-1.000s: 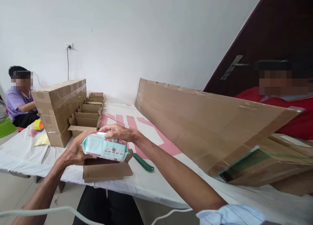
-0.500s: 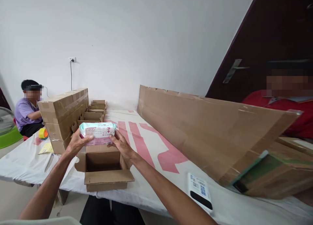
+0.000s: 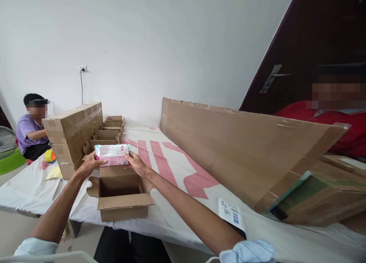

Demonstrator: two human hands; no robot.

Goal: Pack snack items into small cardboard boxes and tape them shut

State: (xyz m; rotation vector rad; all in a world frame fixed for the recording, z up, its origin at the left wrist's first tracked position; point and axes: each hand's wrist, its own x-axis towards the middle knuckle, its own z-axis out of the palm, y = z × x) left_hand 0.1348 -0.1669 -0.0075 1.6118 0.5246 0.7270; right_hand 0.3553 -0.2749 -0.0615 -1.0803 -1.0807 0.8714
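Note:
Between my two hands is a soft pack of wet wipes (image 3: 112, 155), white and pink with pale blue ends and small print. My left hand (image 3: 90, 164) grips its left end, thumb across the front. At the right end, my right hand (image 3: 136, 162) closes on it with the thumb on the front face. Below the pack stands an open cardboard box (image 3: 124, 212), its flaps folded outward. The inside that shows is dark, and its bottom is hidden from me.
Taped cartons (image 3: 64, 131) are stacked on the left, with several open boxes (image 3: 107, 135) behind. A long cardboard panel (image 3: 243, 152) runs along the right. A white device (image 3: 231, 213) lies near my right forearm. One person (image 3: 30, 131) sits at left, another (image 3: 328, 129) at right.
The pack has tipped a little and shifted slightly left, still in both hands. My view has moved slightly, and both sleeves now show.

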